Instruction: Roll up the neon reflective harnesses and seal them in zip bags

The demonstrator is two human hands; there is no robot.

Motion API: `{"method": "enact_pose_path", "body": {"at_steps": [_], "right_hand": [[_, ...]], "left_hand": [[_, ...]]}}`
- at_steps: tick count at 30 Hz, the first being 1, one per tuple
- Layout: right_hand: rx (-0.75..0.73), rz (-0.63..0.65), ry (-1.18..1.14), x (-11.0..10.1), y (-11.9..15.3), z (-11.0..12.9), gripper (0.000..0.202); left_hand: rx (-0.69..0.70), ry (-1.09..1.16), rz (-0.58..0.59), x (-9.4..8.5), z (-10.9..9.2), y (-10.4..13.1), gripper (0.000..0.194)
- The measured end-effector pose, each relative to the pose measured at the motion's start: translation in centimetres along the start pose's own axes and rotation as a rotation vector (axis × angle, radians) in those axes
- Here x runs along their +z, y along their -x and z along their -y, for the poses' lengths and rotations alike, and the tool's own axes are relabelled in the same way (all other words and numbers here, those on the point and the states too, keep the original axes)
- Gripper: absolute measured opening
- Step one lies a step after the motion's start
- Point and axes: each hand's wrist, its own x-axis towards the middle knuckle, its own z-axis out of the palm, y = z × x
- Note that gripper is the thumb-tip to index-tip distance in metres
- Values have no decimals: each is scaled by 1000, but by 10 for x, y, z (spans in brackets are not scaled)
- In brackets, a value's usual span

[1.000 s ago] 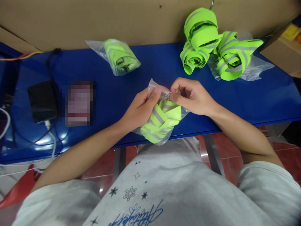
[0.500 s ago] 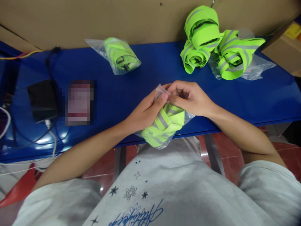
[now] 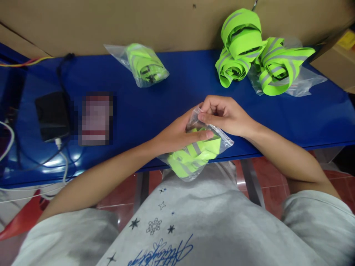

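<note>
A clear plastic bag [image 3: 226,142] with a folded neon-green reflective strap [image 3: 181,160] inside is held at the table's front edge. My left hand [image 3: 180,133] is wrapped round the bag from the left, its thumb lying across the front over the strap; its other fingers are hidden behind. At the bag's upper corner, my right hand [image 3: 224,112] pinches the plastic edge between thumb and curled fingers. The bag's mouth runs slanting down to the right, below the right hand.
Another bagged green strap [image 3: 144,64] lies at the back of the blue table [image 3: 188,74]. Rolled green reflective straps [image 3: 241,35] are heaped at the back right, partly on clear bags [image 3: 307,81]. On the left are a black box [image 3: 52,116] with cables and a pixelated rectangular object [image 3: 96,118].
My left thumb has moved from the bag's upper corner down and right across its front. More of the bag's mouth now shows, while my right hand keeps its pinch near the corner.
</note>
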Motion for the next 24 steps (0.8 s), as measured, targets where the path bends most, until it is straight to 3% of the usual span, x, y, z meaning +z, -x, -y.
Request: {"method": "enact_pose_path", "body": {"at_steps": [4,11,18,21,24], "right_hand": [[-1,37,-26,2,-2,2,36],[-24,-46,-13,5,-1,-2,36],[-183,-81,253,7,2,-3,27],[-267,-143,342,4,5,4,24],[-267,-285,319,-1,6,9,27]], "left_hand": [[13,-12,25,-1,2,0,59],[-19,-25,53,-1,3,1,52],[-145,47,-15,-4,6,4,47],[-135,62,21,-9,3,4,56],[-134,10,94,-18,-6,4,73]]}}
